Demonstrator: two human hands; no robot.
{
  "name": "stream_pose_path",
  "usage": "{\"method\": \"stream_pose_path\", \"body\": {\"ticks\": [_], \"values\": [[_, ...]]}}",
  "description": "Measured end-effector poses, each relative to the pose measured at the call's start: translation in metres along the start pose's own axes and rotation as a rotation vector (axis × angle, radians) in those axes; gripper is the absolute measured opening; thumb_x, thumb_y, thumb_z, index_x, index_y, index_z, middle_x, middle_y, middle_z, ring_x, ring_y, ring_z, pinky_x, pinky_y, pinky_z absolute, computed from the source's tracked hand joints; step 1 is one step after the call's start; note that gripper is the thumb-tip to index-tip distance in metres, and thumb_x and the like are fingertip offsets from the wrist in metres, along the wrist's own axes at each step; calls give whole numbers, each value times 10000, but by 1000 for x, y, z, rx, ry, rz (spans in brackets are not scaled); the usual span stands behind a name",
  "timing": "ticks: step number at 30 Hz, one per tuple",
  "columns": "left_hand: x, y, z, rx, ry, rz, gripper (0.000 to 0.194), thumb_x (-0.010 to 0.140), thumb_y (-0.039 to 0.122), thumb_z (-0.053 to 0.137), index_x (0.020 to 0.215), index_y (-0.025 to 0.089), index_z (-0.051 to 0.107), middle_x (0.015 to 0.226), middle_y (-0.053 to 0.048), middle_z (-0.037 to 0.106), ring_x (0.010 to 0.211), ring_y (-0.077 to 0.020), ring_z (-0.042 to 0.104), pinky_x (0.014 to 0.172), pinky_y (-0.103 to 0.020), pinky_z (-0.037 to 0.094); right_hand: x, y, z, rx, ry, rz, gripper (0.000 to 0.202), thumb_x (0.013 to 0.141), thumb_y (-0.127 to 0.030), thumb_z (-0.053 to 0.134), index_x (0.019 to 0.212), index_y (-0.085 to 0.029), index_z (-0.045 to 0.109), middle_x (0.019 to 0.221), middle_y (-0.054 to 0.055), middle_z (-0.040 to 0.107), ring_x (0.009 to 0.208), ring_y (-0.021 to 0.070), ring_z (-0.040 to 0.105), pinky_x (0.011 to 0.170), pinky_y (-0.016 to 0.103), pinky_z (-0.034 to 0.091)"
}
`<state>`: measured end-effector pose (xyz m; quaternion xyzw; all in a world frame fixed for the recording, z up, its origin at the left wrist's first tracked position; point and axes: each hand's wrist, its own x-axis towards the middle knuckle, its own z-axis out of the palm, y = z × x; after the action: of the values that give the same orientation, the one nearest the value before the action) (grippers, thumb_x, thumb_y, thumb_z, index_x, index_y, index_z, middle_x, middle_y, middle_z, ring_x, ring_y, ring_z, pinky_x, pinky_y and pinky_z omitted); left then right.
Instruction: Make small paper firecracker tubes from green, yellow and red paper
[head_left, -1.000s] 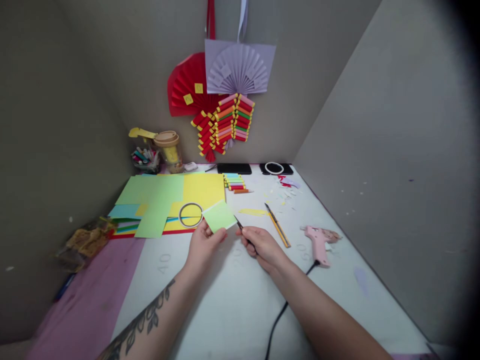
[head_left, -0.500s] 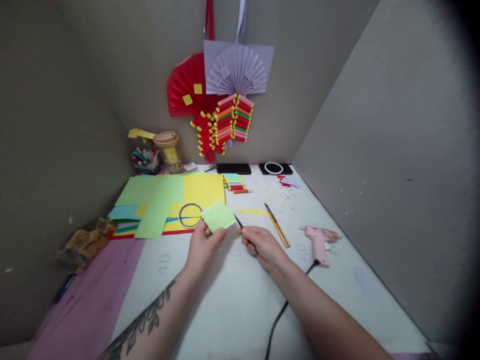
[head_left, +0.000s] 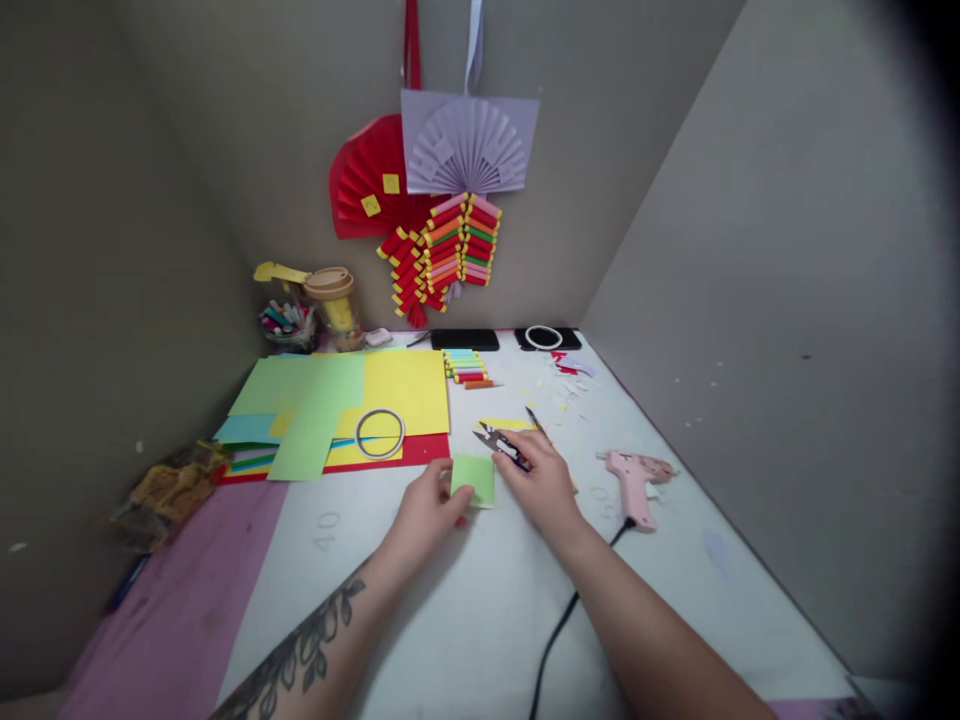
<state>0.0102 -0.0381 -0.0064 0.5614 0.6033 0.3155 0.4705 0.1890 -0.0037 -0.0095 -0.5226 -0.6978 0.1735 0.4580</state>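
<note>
We count two pleated paper fans, two yellow squares on the red one, two black smartphones, two rings, one lidded cup, one pen holder, one pink glue gun, one utility knife and one pair of thread snips.

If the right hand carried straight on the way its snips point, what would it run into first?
Probably the right edge of the large yellow sheet, just beyond the tips of the snips in the right hand. Their height is unclear, so they might pass above it.
</note>
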Motion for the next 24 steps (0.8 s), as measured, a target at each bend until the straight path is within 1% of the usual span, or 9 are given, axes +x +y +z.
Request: {"method": "stream_pose_path", "body": {"ticks": [2, 4, 6, 8, 12, 15, 18, 21, 24], "values": [[-2, 2, -4, 200, 72, 103, 300, 808, 350, 550, 1048, 175, 585, 772, -49, 671, 674, -187, 625, 633, -290, 457, -2, -1, 1, -56, -6, -77, 287, 832, -283, 572, 1101, -222, 648, 972, 74, 638, 920, 197, 603, 816, 331, 499], [-4, 5, -9, 336, 217, 220, 290, 836, 360, 524, 1055, 182, 591, 932, -78, 647, 831, -211, 620, 706, -314, 470, -5, -3, 2, -115, -18, -161, 299, 842, -267, 567, 1130, -217, 632, 957, 74, 630, 917, 198, 598, 821, 331, 498], [-4, 8, -14, 388, 341, 333, 297, 866, 358, 491, 1100, 194, 575, 1030, -88, 594, 906, -209, 597, 728, -317, 483, -7, -5, 4, -189, -41, -244, 306, 851, -254, 562, 1146, -202, 621, 931, 78, 628, 909, 206, 586, 810, 338, 496], [-4, 10, -17, 390, 400, 439, 271, 880, 335, 482, 1097, 207, 582, 1052, -86, 557, 936, -197, 579, 734, -304, 493, -8, -9, 4, -264, -79, -314, 309, 858, -245, 559, 1155, -180, 615, 914, 86, 629, 901, 216, 569, 799, 349, 491], [-3, 9, -19, 424, 443, 564, 188, 868, 269, 515, 1005, 207, 628, 1031, -77, 552, 944, -181, 566, 751, -282, 492, -12, -18, 5, -361, -161, -390, 315, 869, -227, 548, 1172, -160, 601, 937, 100, 631, 890, 216, 549, 786, 350, 482], [-2, 5, -19, 510, 454, 600, 154, 871, 240, 512, 926, 198, 650, 948, -61, 585, 837, -158, 579, 709, -265, 479, -13, -22, 6, -405, -201, -410, 318, 865, -225, 556, 1174, -166, 598, 948, 101, 632, 884, 215, 545, 786, 348, 477], [-2, 2, -19, 585, 483, 652, 155, 869, 221, 521, 905, 205, 671, 902, -49, 612, 760, -141, 578, 670, -248, 461, -14, -23, 7, -420, -222, -405, 319, 862, -224, 562, 1170, -155, 599, 951, 101, 631, 869, 212, 540, 780, 338, 473], [-1, 2, -20, 526, 485, 691, 157, 863, 214, 533, 914, 213, 680, 902, -47, 621, 783, -142, 583, 690, -245, 462, -13, -22, 8, -434, -239, -385, 328, 857, -220, 567, 1175, -143, 596, 952, 100, 630, 872, 215, 536, 777, 331, 469], [2, 3, -21, 363, 434, 626, 150, 865, 233, 534, 884, 193, 677, 891, -52, 608, 808, -144, 582, 701, -246, 471, -13, -20, 8, -455, -244, -375, 336, 852, -222, 575, 1178, -142, 594, 956, 98, 631, 877, 219, 531, 777, 335, 466]]}}
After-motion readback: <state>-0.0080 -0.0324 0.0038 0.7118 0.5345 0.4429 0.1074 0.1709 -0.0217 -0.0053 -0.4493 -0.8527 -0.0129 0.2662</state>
